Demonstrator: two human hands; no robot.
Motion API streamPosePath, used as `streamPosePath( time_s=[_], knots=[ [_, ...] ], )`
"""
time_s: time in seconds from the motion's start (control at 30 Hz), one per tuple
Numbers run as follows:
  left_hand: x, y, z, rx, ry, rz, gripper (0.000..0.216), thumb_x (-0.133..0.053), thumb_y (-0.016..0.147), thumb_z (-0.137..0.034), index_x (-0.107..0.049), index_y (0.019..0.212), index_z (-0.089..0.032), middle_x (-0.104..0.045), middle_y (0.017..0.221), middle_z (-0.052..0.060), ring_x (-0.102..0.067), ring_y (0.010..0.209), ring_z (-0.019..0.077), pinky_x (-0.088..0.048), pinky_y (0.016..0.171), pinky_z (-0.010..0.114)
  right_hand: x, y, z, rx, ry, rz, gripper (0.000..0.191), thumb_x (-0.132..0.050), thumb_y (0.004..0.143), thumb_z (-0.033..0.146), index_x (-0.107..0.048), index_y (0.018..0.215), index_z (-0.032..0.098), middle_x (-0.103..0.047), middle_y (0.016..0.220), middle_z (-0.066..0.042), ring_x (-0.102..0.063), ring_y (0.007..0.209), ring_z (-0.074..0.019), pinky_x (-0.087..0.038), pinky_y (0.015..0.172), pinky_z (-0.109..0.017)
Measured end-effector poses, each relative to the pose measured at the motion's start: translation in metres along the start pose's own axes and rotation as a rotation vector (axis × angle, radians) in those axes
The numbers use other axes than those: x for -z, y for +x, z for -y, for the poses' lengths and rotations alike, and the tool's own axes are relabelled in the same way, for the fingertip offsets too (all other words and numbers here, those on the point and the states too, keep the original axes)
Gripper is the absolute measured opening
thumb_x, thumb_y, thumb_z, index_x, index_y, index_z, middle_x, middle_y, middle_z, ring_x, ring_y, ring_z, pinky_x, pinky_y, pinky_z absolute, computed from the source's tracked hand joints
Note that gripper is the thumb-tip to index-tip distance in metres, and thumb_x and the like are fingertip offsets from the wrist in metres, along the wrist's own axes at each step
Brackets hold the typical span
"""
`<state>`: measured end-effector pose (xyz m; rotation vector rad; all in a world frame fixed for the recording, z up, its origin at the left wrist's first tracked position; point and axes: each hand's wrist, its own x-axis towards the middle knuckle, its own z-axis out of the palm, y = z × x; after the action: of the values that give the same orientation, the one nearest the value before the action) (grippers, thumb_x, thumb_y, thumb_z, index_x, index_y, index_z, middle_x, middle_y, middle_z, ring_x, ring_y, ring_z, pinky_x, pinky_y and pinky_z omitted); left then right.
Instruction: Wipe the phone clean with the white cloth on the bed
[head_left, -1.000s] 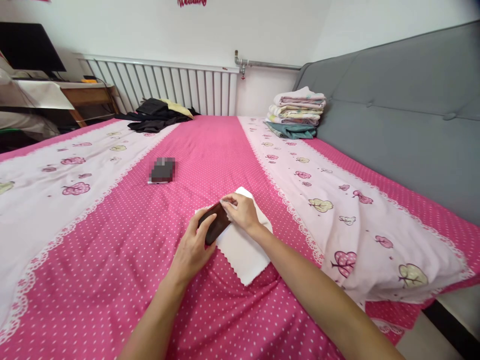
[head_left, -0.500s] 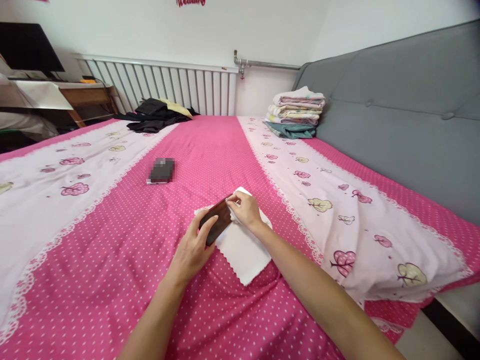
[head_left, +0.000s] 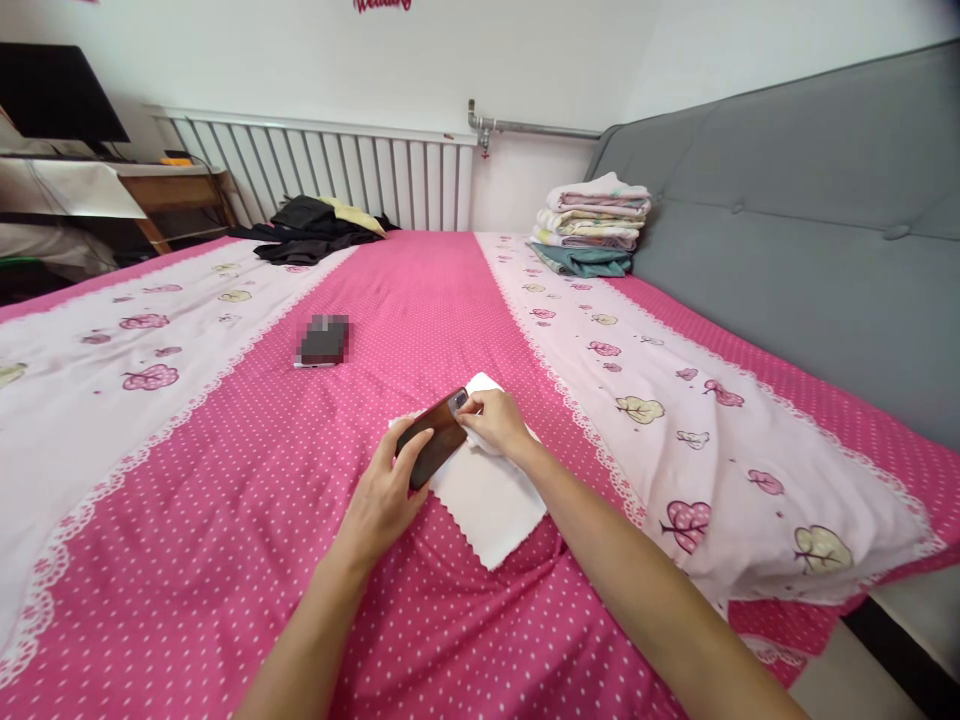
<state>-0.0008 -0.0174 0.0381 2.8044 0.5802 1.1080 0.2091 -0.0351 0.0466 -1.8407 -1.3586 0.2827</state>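
Note:
A dark brown smartphone point(head_left: 437, 442) is tilted over the bed, its back with the camera lens block facing me. My left hand point(head_left: 390, 490) grips its lower left end, thumb across the back and fingers round the far edge. White cleaning cloth point(head_left: 491, 505) with zigzag edges lies spread beneath the phone and to its right. At the camera end of the phone, my right hand point(head_left: 495, 420) is closed in a pinch on a bunched bit of this cloth. Part of the cloth is hidden behind both the phone and the right hand.
On the pink dotted bedspread point(head_left: 420, 300), a dark, pixelated flat object point(head_left: 324, 342) lies to the left. Dark clothes point(head_left: 315, 230) and a folded fabric stack point(head_left: 594, 228) sit at the back. A grey headboard point(head_left: 787, 220) rises at right, a radiator point(head_left: 322, 165) behind.
My right hand has shifted slightly right and down from the phone's corner, so the camera lens block shows now. The left hand keeps its hold on the phone.

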Motion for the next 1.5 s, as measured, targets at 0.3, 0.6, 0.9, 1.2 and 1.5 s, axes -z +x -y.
streamPosePath(
  time_s=[0.3,0.6,0.9,1.2,1.5],
  knots=[
    [0.002,0.003,-0.003,-0.062,0.021,-0.004,0.055,-0.051,0.081,-0.004,-0.037,0.131,-0.019,-0.038,0.135,0.017,-0.04,0.129,0.03,-0.044,0.102,0.046,0.002,0.005,-0.007,-0.138,-0.07,-0.041,0.003,-0.07,0.067,0.021,-0.072,0.065,0.023,-0.073,0.072,-0.001,-0.065,0.068,-0.0164,-0.043,0.059,-0.024],
    [0.002,0.004,-0.003,-0.07,-0.004,-0.003,0.051,-0.053,0.079,-0.004,-0.041,0.127,-0.016,-0.039,0.135,0.018,-0.041,0.128,0.0302,-0.044,0.101,0.045,0.003,0.01,-0.013,-0.24,-0.095,-0.072,0.004,-0.07,0.068,0.023,-0.073,0.071,0.022,-0.073,0.073,0.0,-0.065,0.068,-0.0139,-0.043,0.061,-0.021],
    [0.001,0.002,-0.003,-0.093,0.039,-0.008,0.05,-0.053,0.078,-0.002,-0.042,0.126,-0.015,-0.04,0.135,0.019,-0.042,0.127,0.0306,-0.046,0.1,0.044,0.0,0.013,-0.018,-0.144,0.053,-0.185,0.008,-0.069,0.073,0.025,-0.074,0.077,0.021,-0.073,0.075,-0.001,-0.065,0.07,-0.0149,-0.045,0.064,-0.023],
    [0.0,0.002,-0.004,-0.094,0.042,-0.015,0.049,-0.051,0.079,-0.002,-0.043,0.125,-0.016,-0.04,0.135,0.019,-0.042,0.128,0.0303,-0.045,0.1,0.044,0.007,0.007,-0.005,0.151,0.036,-0.157,0.01,-0.064,0.078,0.017,-0.073,0.077,0.022,-0.072,0.083,-0.001,-0.063,0.075,-0.0145,-0.046,0.074,-0.025],
    [0.002,0.003,-0.003,-0.082,0.004,-0.015,0.051,-0.055,0.077,-0.001,-0.042,0.125,-0.015,-0.039,0.135,0.019,-0.039,0.13,0.0306,-0.044,0.102,0.046,0.01,0.002,0.007,0.325,-0.034,-0.044,0.01,-0.063,0.081,0.018,-0.072,0.078,0.022,-0.069,0.081,-0.002,-0.061,0.081,-0.0152,-0.044,0.077,-0.026]
  ],
)
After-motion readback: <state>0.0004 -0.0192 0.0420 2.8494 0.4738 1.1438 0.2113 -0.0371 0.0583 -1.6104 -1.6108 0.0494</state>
